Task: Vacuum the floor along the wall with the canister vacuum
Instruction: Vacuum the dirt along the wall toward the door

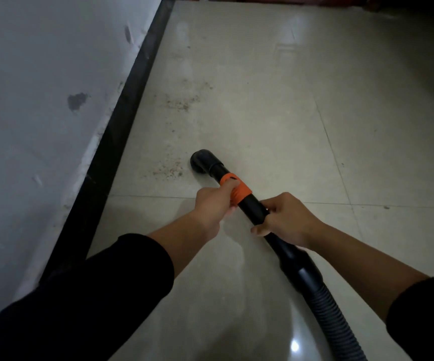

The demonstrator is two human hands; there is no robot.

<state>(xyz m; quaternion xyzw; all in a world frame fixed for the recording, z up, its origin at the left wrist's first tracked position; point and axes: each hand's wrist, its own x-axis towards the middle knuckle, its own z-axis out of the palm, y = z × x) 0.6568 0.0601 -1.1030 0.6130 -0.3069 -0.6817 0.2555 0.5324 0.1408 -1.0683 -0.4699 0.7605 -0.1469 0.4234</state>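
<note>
At centre frame the left grip [214,204] is curled round the orange collar [238,190] of the vacuum wand [252,204]. The right grip [287,221] wraps the black tube just behind it. The nozzle [202,162] meets the tiled floor [276,113] beside reddish grit [170,170], near the black baseboard [122,126] at left. The ribbed hose [333,316] runs toward the lower right.
</note>
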